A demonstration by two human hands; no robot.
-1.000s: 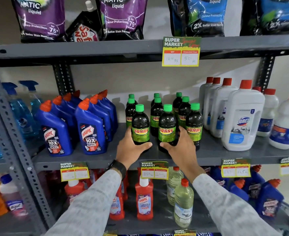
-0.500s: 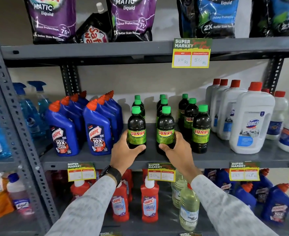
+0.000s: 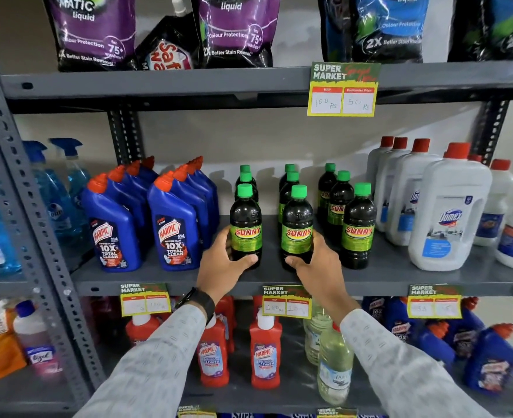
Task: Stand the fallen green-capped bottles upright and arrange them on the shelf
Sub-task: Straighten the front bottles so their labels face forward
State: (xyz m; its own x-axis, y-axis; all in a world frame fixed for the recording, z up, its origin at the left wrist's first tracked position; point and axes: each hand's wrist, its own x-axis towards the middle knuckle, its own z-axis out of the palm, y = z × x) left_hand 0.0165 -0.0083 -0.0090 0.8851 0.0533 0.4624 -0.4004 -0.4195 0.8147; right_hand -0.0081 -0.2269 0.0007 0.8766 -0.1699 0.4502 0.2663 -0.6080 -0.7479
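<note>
Several dark bottles with green caps and green SUNNY labels stand upright in three rows on the middle grey shelf (image 3: 400,280). My left hand (image 3: 220,263) grips the front bottle of the left row (image 3: 245,227) near its base. My right hand (image 3: 318,263) grips the front bottle of the middle row (image 3: 297,229) near its base. The front bottle of the right row (image 3: 358,227) stands free, a little right of my right hand. None of the visible green-capped bottles lies on its side.
Blue Harpic bottles (image 3: 175,224) stand close on the left, white Domex bottles (image 3: 448,209) on the right. Price tags (image 3: 287,301) hang from the shelf edge. Red Harpic bottles (image 3: 266,354) and clear bottles fill the shelf below; detergent pouches sit above.
Both hands have slid the two front bottles leftward and apart, opening a gap between the rows. The camera has moved closer and slightly left.
</note>
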